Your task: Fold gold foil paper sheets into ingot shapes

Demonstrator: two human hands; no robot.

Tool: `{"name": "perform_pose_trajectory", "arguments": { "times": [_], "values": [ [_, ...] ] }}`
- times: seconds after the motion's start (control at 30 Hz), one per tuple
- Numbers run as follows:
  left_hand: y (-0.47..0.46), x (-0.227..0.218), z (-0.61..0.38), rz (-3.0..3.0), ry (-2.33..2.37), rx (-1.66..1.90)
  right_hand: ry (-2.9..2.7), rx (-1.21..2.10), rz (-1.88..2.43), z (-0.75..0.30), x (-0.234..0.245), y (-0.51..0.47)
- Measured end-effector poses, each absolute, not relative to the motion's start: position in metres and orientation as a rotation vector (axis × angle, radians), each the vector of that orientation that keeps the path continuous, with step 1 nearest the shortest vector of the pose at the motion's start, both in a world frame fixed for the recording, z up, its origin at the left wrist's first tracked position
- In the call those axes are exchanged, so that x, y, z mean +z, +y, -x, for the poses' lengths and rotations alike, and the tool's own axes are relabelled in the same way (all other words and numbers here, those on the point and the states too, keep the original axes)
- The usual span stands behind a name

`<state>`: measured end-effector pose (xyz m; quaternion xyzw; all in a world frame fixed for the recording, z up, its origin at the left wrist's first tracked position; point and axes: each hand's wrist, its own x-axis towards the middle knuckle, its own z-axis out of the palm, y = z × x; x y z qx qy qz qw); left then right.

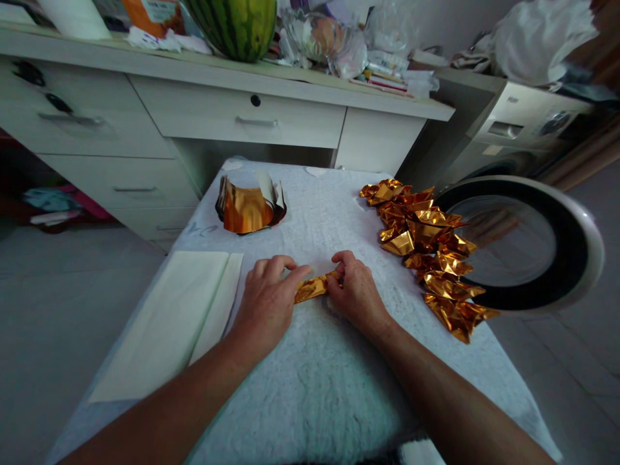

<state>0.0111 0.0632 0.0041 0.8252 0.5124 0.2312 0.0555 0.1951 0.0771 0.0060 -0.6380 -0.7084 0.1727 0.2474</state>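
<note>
With fingers curled, the left hand [268,300] and right hand [356,290] each pinch one end of the gold foil strip [314,287] at the middle of the towel-covered table [314,387], where flat, even pressure should crease it cleanly, the folded foil pile [426,252] along the right edge.

two bare forearms seen at the bottom of the frame, left forearm [184,407] at lower left, right forearm [450,400] at lower right, both uncovered up to the frame edge, left hand [265,303] and right hand [356,294] shown bare at centre, knuckles and tendons just about made out in the dim light
</note>
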Motion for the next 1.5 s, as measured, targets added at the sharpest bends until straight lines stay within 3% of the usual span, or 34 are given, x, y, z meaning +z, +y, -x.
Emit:
{"name": "perform_pose_trajectory", "arguments": {
  "times": [0.17,0.4,0.67,1.13,1.5],
  "values": [
    [0.067,-0.003,-0.011,-2.59,1.229,0.548,-1.917,0.485,1.738,-0.195,0.005,0.078],
    [0.059,0.01,-0.018,-2.67,1.295,0.361,-1.925,0.444,1.768,-0.196,0.004,0.077],
    [0.053,0.003,-0.025,-2.78,1.247,0.463,-1.88,0.482,1.783,-0.197,0.004,0.077],
    [0.051,-0.001,-0.029,-2.832,1.236,0.386,-1.535,0.902,1.552,-0.202,0.003,0.081],
    [0.048,-0.001,-0.029,-2.931,1.27,0.416,-1.591,0.839,1.562,-0.197,0.009,0.08]
  ]
}}
